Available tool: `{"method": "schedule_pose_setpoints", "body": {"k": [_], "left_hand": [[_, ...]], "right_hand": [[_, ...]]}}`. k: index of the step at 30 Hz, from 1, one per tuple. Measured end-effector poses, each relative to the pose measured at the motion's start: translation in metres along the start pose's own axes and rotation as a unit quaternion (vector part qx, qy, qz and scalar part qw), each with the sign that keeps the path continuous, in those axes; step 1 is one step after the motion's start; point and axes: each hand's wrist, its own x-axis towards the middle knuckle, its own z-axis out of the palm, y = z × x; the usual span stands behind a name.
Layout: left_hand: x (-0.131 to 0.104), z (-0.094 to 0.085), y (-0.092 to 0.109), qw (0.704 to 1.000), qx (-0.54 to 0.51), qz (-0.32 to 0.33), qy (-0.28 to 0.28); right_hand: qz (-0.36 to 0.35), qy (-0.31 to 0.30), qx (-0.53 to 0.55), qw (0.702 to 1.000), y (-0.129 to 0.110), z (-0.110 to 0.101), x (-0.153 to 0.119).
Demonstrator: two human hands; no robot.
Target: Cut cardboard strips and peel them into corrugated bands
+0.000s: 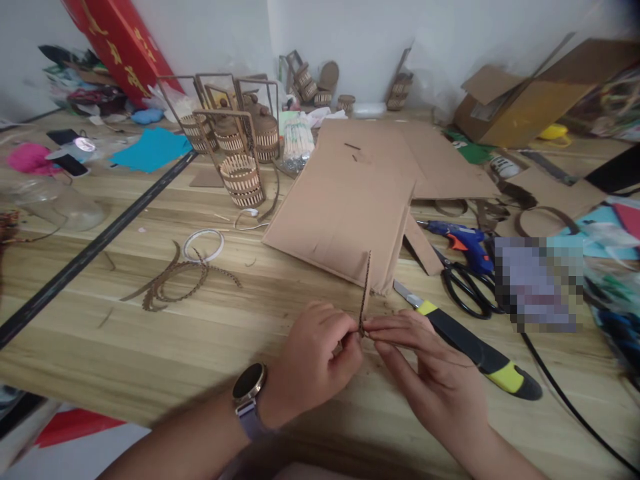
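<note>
My left hand (320,353), with a watch on its wrist, is closed, its thumb and fingers pinching the lower end of a narrow cardboard strip (367,283). The strip stands up on edge, showing its corrugated side. From the other side my right hand (433,370) presses its fingertips together on the same low end. Fingers hide the pinched part. Close to my right hand lies a utility knife (470,347) with its blade out, pointing up and left. Just beyond the strip is a large cardboard sheet (345,207).
Black-handled scissors (470,287) and a blue glue gun (463,243) lie to the right. Curled cardboard strips (175,287) and a white ring (203,245) are at left. Small handled baskets (241,180) stand further back. An open carton (540,100) sits at the back right.
</note>
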Motion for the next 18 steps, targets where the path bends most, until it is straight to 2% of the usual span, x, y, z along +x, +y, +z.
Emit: {"method": "schedule_pose_setpoints", "body": {"k": [5,18], "left_hand": [[0.0009,-0.0019,-0.0002,1.0,-0.024,0.013,0.001],[0.0012,-0.0019,-0.0038,0.998,-0.049,0.042,-0.024]], "right_hand": [[0.025,0.011,0.044,0.999,0.0017,0.0004,-0.0011],[0.053,0.019,0.066,0.996,-0.0016,-0.002,0.0019]]}}
